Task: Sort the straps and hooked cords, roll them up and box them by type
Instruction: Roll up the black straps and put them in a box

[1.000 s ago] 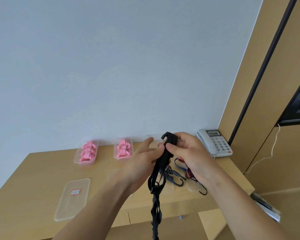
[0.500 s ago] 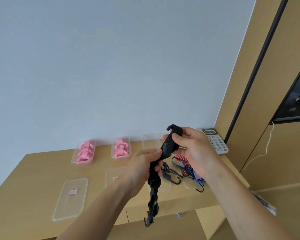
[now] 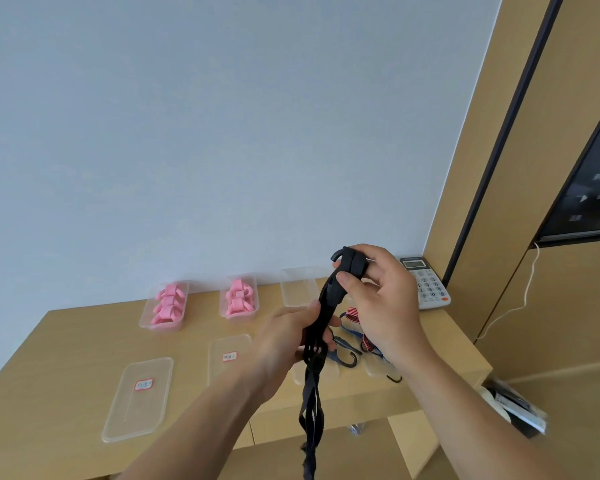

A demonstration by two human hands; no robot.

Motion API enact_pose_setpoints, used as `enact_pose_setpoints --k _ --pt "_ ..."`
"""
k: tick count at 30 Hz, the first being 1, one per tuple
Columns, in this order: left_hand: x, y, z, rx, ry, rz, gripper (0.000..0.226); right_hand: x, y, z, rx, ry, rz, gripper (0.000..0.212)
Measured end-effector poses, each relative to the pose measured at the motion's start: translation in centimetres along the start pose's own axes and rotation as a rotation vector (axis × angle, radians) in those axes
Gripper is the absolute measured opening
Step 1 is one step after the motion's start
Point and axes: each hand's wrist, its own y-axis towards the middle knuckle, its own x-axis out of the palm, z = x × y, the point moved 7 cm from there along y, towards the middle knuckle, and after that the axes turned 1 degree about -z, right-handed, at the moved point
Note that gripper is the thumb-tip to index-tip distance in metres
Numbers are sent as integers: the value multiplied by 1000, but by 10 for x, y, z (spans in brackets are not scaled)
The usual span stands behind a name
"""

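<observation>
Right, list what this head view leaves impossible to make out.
- Black hooked cord: its lower end runs off the bottom edge.
- Labels on the lids: print too small to read.
- Cords left on the table: partly hidden behind the right hand and left hand, so no count.
- Far clear box: contents unclear through its walls.

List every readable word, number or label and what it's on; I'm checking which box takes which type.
Digits "1" to "9", "0": keypad of the desk phone.
Red-bordered label on the near lid: too blurred to read.
Label on the second lid: too blurred.
Marks on the dark wall screen: unreadable.
</observation>
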Motion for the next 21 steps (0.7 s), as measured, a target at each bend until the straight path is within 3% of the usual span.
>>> enact_pose_setpoints --k 6,13,17,21 --pt "9 -1 -2 -104 -435 -85 33 2 -9 -2 -145 0 8 30" --pt "5 0 3 -77 -526 -31 16 8 -21 -16 -420 -151 37 26" --pt "0 -1 4 -40 -482 19 21 0 -16 -10 -259 -47 69 29" --pt "-7 -2 4 0 -350 115 9 -1 -8 -4 -68 132 8 30"
